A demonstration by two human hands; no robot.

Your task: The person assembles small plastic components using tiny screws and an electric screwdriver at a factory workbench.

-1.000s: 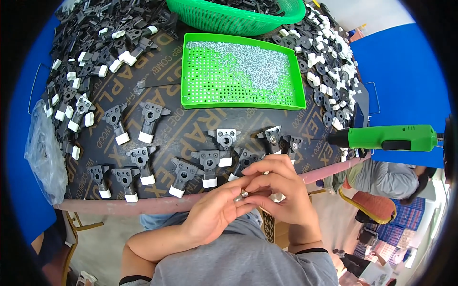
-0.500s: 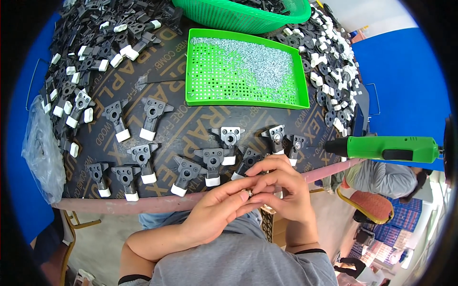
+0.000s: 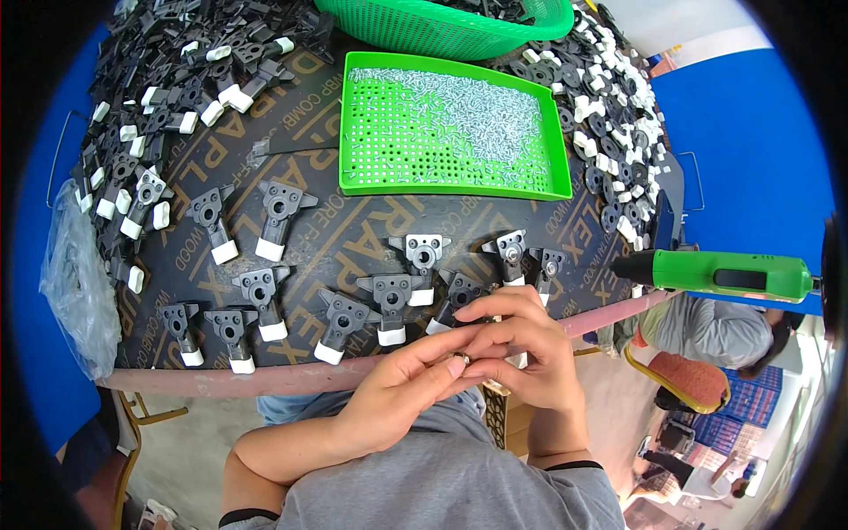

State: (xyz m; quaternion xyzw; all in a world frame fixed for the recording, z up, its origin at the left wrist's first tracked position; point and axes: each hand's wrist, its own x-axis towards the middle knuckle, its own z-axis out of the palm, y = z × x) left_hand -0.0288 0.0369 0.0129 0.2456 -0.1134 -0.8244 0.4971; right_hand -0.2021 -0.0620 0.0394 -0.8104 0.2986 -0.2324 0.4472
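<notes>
My left hand (image 3: 405,389) and my right hand (image 3: 530,358) meet over the table's near edge. Between the left thumb and fingers is a small shiny metal piece (image 3: 463,359), mostly covered, its kind not clear. The right fingers are curled against the left fingertips at the same spot; what they grip is hidden. Just beyond the hands lies a black plastic bracket (image 3: 459,291) with a white end, partly covered by my right fingers. Two more brackets to its right, one bracket (image 3: 510,251) and another bracket (image 3: 549,262), have shiny metal pieces in their centre holes.
Several brackets (image 3: 261,284) lie spaced out at left. A green tray (image 3: 353,189) of screws (image 3: 495,124) and a green basket (image 3: 442,35) stand beyond. Piled parts (image 3: 159,71) fill the far left, black and white parts (image 3: 609,132) the right. A green electric screwdriver (image 3: 724,272) hangs at right.
My fingers have shifted slightly around the small metal piece, which shows a little less now. The brackets and tray keep their places on the table.
</notes>
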